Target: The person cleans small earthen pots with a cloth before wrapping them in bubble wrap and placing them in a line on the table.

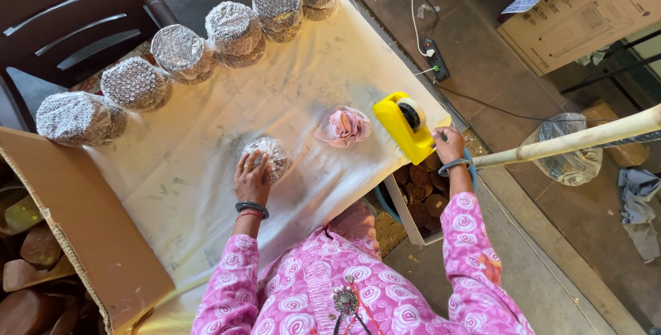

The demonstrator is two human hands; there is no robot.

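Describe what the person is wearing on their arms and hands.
Both arms have long pink sleeves printed with white swirl motifs. The left hand has a ring on one finger, and its wrist carries dark bangles plus a thin red one. The right hand has a grey metal-looking bangle at the wrist.

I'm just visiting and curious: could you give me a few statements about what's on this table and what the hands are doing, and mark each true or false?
1. The left hand rests on a round bubble-wrapped bundle. True.
2. The right hand is at a red tape dispenser. False: the plastic tape dispenser is yellow.
3. A crumpled pink cloth lies on the white sheet-covered table. True.
4. The row of wrapped round bundles sits inside the open cardboard box. False: they line the table's far edge.
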